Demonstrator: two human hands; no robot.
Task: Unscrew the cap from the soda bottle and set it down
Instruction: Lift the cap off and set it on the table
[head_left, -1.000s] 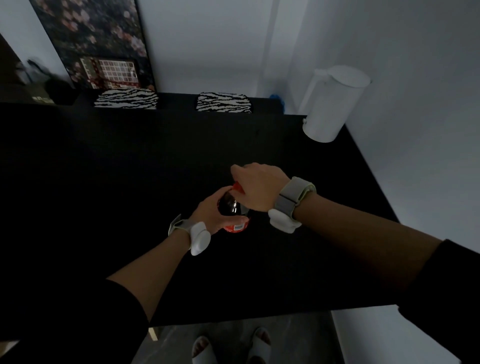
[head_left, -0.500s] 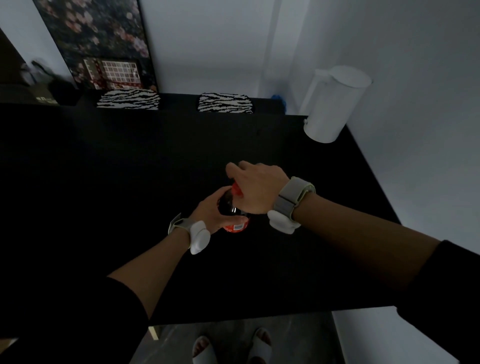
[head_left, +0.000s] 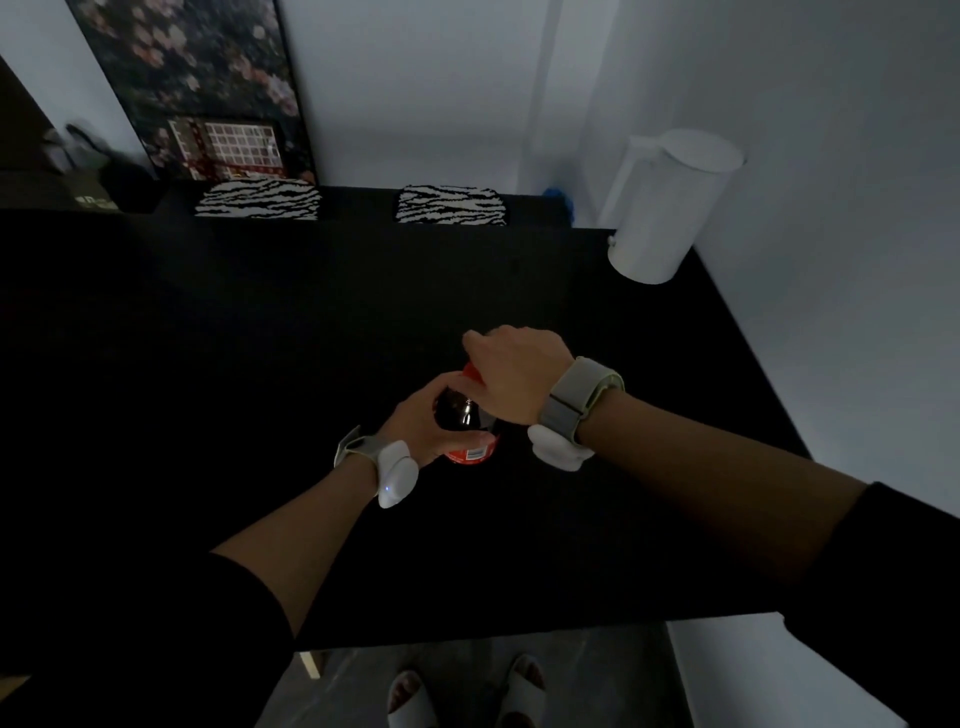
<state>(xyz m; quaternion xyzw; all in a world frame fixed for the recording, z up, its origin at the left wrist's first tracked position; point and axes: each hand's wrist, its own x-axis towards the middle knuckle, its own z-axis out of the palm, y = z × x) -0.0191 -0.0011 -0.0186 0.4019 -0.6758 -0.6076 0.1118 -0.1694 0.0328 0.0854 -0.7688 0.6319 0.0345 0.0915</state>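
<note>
Dim light falls across a wide black table (head_left: 260, 364) where a dark plastic soda bottle with a red label (head_left: 467, 431) stands upright near the front edge. A person's left hand (head_left: 415, 421) wraps its shoulder; the right hand (head_left: 514, 374) closes over the red screw cap (head_left: 471, 371), fingers hidden. Twisting too briskly could send soda fizzing over, or tip the bottle should the left hand's hold loosen.

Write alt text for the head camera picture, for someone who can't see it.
Seen from above, a person's left hand grips a dark soda bottle standing on a black table, while the right hand closes over its red cap. A white kettle stands at the table's far right corner, in a dim room.
</note>
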